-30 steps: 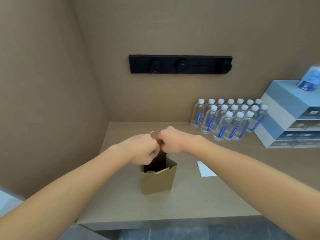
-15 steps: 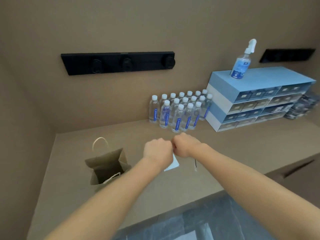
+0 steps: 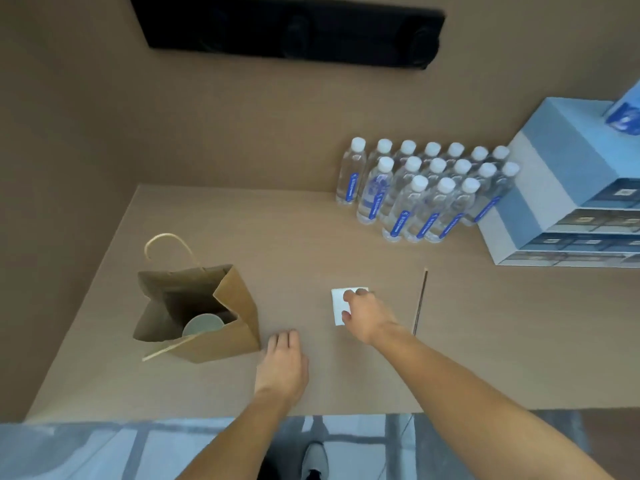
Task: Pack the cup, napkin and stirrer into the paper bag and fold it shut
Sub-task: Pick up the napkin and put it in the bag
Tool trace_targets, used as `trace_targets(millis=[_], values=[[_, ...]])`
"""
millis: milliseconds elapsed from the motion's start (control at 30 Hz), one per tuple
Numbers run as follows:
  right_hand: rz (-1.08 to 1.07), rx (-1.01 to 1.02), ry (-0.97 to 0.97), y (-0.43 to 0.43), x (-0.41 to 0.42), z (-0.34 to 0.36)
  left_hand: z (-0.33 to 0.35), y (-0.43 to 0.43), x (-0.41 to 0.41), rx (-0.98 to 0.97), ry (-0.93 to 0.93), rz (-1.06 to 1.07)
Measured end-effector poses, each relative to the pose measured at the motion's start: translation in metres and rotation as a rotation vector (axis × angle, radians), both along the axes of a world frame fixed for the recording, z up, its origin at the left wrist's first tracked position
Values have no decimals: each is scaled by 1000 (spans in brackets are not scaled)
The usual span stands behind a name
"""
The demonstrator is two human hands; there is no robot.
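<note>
The brown paper bag [image 3: 228, 327] stands open on the left of the table, its twine handle up at the back. The white cup [image 3: 202, 325] sits inside it at the bottom. My left hand [image 3: 282, 363] rests palm down on the table just right of the bag and holds nothing. The white napkin [image 3: 337, 301] lies flat in the middle of the table. My right hand [image 3: 363, 315] is on it, fingers on its top and thumb at its near edge, pinching it. The thin wooden stirrer [image 3: 420, 303] lies on the table right of that hand.
Several water bottles [image 3: 415, 192] stand in rows at the back right. Beside them is a blue and white drawer unit [image 3: 561, 188] with a spray bottle on top. A black panel [image 3: 287, 26] hangs on the back wall. The table's front edge [image 3: 207, 419] is near me.
Both hands left the bag's mouth and moved right. They have since parted: the left hand came down flat beside the bag and the right hand landed on the napkin.
</note>
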State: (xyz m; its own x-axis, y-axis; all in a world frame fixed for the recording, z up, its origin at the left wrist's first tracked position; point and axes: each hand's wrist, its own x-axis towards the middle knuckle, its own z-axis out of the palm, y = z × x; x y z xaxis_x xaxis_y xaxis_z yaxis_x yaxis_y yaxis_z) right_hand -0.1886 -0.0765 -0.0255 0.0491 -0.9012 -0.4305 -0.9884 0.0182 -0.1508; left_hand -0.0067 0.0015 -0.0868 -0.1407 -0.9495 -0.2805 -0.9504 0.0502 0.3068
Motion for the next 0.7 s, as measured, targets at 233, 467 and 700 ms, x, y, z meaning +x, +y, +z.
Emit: trace_targets(millis=[233, 467, 700], values=[[-11, 27, 42, -19, -6, -43, -46, 24, 18, -59, -10, -86], [-66, 86, -13, -33, -19, -50, -49, 20, 19, -77, -42, -94], [-180, 110, -97, -36, -6, -55, -48, 20, 19, -68, -31, -88]])
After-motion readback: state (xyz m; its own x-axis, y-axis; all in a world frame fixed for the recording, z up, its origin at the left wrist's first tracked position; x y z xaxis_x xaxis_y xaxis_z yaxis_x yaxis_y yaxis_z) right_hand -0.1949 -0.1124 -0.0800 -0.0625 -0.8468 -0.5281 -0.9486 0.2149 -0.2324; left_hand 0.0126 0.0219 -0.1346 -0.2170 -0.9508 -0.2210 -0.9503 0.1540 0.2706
